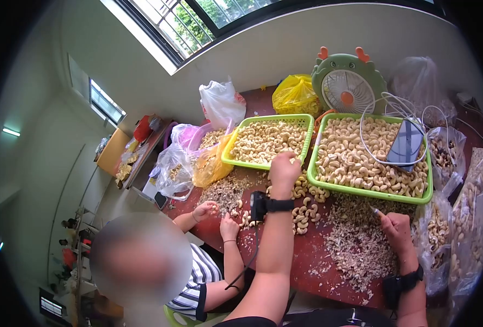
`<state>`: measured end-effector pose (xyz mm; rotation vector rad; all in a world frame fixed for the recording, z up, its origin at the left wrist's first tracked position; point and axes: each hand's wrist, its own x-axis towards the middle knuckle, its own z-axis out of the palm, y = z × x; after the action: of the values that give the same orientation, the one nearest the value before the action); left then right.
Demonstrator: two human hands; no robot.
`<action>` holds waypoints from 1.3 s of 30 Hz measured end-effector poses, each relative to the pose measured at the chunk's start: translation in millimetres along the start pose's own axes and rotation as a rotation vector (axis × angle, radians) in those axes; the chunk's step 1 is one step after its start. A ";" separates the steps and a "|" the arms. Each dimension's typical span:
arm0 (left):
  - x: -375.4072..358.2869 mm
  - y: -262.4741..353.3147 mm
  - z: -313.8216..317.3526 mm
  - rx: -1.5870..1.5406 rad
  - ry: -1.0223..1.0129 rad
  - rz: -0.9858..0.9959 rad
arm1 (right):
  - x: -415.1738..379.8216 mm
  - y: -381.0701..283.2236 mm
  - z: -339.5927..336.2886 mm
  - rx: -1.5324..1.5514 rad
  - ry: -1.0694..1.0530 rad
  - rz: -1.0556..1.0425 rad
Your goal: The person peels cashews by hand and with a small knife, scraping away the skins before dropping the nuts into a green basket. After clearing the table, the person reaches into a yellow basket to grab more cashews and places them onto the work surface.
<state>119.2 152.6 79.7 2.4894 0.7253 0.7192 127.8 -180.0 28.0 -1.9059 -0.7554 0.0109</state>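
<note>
My left hand (285, 170) is raised at the front right corner of a yellow-green basket (236, 162) of cashews. Its fingers are closed, with a pale cashew (292, 160) partly showing at the fingertips. On the right, my right hand (396, 231) is closed around a small knife (376, 211), its tip pointing up and left over a heap of skin flakes (361, 253). A larger green basket (372, 195) full of cashews stands just beyond that hand. Between my hands, loose cashews (305, 215) lie on the red table (307, 256).
A phone (406, 143) and white cable rest on the larger basket's nuts. Behind stands a green fan (349, 87), beside a yellow bag (297, 95). Plastic bags of nuts (437, 229) line the right edge. A co-worker in a striped shirt (203, 275) sits at left, hands over the table.
</note>
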 end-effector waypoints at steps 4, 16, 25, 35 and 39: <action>-69.4 26.2 9.4 -0.193 -0.023 0.125 | -8.1 -1.4 -5.7 0.008 0.043 0.000; -162.2 65.3 14.8 -0.504 0.157 0.131 | 9.8 108.7 16.0 0.209 -0.048 -0.105; -211.7 126.5 61.7 -0.937 0.053 0.191 | 15.8 125.6 0.5 0.506 -0.261 -0.244; -202.1 138.3 21.4 -0.851 -0.463 0.243 | -8.4 -2.4 -19.4 0.101 0.275 -0.081; -187.5 128.7 -0.6 -1.259 -0.644 -0.081 | -6.2 0.8 -19.6 0.082 0.207 -0.020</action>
<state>28.7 -56.0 83.5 1.3473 0.0355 0.1618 129.8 -199.5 34.3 -1.7894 -0.6244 -0.1638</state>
